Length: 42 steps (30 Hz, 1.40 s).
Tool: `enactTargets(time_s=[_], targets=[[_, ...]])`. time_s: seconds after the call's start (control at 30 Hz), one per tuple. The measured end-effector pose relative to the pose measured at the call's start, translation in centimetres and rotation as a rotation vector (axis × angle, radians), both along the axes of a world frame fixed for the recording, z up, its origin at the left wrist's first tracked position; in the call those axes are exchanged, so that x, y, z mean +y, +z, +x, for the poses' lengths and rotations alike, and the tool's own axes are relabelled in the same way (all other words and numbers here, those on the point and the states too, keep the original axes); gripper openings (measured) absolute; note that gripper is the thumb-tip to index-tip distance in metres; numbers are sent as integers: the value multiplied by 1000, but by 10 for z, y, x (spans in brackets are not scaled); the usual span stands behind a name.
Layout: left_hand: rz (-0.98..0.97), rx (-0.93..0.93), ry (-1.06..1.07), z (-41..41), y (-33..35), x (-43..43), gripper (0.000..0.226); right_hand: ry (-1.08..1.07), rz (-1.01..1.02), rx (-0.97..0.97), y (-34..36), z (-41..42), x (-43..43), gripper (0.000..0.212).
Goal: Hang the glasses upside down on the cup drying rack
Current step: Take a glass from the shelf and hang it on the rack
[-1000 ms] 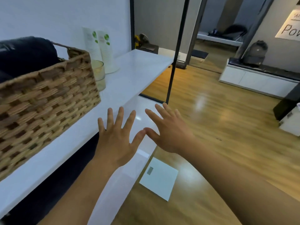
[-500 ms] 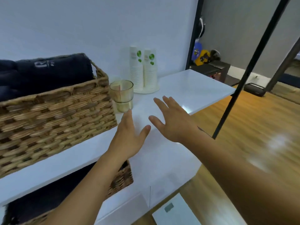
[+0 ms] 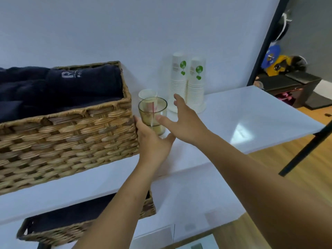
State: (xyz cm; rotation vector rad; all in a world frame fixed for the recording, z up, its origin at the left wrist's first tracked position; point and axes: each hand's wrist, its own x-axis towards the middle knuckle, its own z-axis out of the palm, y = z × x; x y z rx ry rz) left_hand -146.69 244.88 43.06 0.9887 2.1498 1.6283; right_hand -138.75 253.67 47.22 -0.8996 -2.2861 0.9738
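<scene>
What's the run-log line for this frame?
phase: reaching | left hand: closing around glass, grip unconfirmed | right hand: open beside glass | glass: upright on shelf | rack: not in view

There is one glass point(image 3: 152, 112). One small white cup point(image 3: 146, 94) stands behind it. There are two stacks of paper cups point(image 3: 187, 83). There are two baskets: a big one point(image 3: 68, 130) on the top shelf point(image 3: 251, 123) and one point(image 3: 53, 230) on the shelf below. There are two hands, left point(image 3: 152, 144) and right point(image 3: 185, 121).
</scene>
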Motion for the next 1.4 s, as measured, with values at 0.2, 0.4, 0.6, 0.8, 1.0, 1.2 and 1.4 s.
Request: enactTargets(time_s=[0.2, 0.4, 0.6, 0.8, 1.0, 1.2, 1.4], targets=[[-9, -72, 167, -15, -7, 35, 119, 52, -299, 126, -24, -35, 21, 111], [23, -68, 77, -36, -17, 47, 96, 23, -286, 220, -38, -51, 29, 84], [77, -100, 105, -37, -23, 43, 91, -49, -198, 305, -44, -55, 23, 73], [39, -81, 74, -33, -18, 38, 80, -31, -182, 332, -36, -51, 21, 66], [122, -31, 83, -10, 3, 27, 93, -33, -138, 363, -25, -26, 13, 63], [192, 8, 40, 22, 15, 1, 95, -18, -114, 371, -11, 16, -8, 65], [261, 47, 72, 72, 25, -41, 94, 69, -82, 359, -1, 64, -43, 76]])
